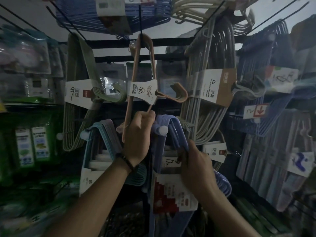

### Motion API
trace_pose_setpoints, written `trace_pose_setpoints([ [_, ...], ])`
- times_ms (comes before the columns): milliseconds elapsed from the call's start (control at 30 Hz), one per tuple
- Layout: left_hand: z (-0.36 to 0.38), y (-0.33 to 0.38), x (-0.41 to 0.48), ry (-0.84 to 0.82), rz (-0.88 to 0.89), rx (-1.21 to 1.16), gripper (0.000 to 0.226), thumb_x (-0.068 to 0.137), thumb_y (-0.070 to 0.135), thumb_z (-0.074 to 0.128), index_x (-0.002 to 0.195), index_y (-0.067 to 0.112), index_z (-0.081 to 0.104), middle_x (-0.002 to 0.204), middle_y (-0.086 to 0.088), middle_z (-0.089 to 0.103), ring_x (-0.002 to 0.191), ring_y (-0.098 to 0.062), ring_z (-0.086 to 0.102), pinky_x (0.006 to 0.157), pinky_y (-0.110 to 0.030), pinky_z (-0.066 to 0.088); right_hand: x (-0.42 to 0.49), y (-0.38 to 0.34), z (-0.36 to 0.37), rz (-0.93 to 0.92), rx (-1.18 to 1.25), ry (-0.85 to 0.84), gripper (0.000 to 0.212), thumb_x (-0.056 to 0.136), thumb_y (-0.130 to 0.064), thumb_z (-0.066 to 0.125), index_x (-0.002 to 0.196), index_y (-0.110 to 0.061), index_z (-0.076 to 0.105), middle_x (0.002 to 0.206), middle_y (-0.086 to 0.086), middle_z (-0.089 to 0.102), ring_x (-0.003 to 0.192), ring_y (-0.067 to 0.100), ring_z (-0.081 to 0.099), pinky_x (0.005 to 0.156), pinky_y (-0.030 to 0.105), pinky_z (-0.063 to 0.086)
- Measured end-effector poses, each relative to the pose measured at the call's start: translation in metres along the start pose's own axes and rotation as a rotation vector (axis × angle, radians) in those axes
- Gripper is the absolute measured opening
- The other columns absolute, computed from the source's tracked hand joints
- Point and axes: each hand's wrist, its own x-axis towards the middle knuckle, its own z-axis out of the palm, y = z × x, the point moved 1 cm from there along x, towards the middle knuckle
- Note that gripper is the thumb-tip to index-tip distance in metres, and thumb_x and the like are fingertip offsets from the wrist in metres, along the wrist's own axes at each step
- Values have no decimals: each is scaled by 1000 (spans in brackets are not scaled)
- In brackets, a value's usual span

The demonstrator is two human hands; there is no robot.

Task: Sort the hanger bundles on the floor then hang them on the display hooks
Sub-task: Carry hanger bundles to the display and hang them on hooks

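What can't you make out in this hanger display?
Head view:
- Lower end of the pink hanger bundle: covered by the left hand gripping it.
- Label on the purple hanger bundle: partly behind the right hand holding it.
- Packets at left: blurred, print unreadable.
- Blue hangers above: cut off by the top edge.

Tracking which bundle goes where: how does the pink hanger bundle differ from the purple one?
The pink hanger bundle hangs high from a black hook; the purple hanger bundle sits lower. Pink's white label bears a handwritten 8; purple's card is red and white. The left hand grips the pink one, the right hand the purple. Both are labelled sets.
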Motion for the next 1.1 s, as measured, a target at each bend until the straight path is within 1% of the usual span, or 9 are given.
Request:
trace_pose_setpoints([
  [67,-4,-5,-13,-59,65,-18,43,92,53,69,110,15,58,93,-3,70,78,-15,69,66,-29,58,5,6,-3,7,-22,18,5,103,-20,49,102,-25,49,72,0,64,61,26,62,56,51,55],
  [133,-2,-11,-25,-123,130,61,48,87,34,81,119,17,50,106,-2,66,84,-7,69,68,-19,57,10,7,-2,7,-59,-1,10,101,-20,52,106,-27,47,76,2,67,64,29,64,57,51,57],
  [300,5,-45,-33,-188,164,240,69,85,20,85,133,28,36,126,13,54,111,2,60,86,-10,52,26,11,16,5,-211,-86,34,94,-15,55,122,-25,39,95,10,69,81,37,67,69,51,59],
  [533,23,-84,-27,-323,-53,417,95,96,6,68,163,32,6,158,-4,42,139,-24,50,113,-41,47,62,17,50,101,-417,-242,38,98,-9,55,133,-6,40,122,20,65,111,40,68,88,48,59],
  [667,31,-103,-30,-381,-76,443,83,105,17,55,165,28,-1,172,-3,17,155,-25,26,125,-43,29,73,21,57,146,-560,-398,43,102,-15,56,141,-1,43,139,20,57,125,36,62,95,43,55],
  [733,32,-102,-41,-482,-93,496,86,104,24,54,165,25,-6,173,0,7,151,-29,29,120,-49,35,75,17,55,108,-674,-459,47,105,-16,52,147,2,42,145,21,50,130,34,59,97,41,54],
  [867,16,-98,-66,-462,-58,612,70,101,41,53,160,17,25,159,-2,31,132,-31,49,107,-47,47,59,3,43,163,-713,-498,42,107,-16,47,146,0,47,146,18,50,131,33,56,93,41,54],
  [1000,-17,-97,-102,-511,-120,660,78,84,78,29,123,19,63,124,0,57,113,-21,56,95,-35,49,17,8,40,293,-496,-314,38,103,-30,51,133,-7,43,129,16,64,114,37,66,67,39,41],
  [1100,-44,-101,-149,-560,-78,844,37,94,54,48,110,29,71,109,4,70,98,-20,67,76,-31,54,-15,23,40,197,-273,-160,41,101,-37,56,127,-8,44,96,12,71,81,34,70,55,35,46],
])
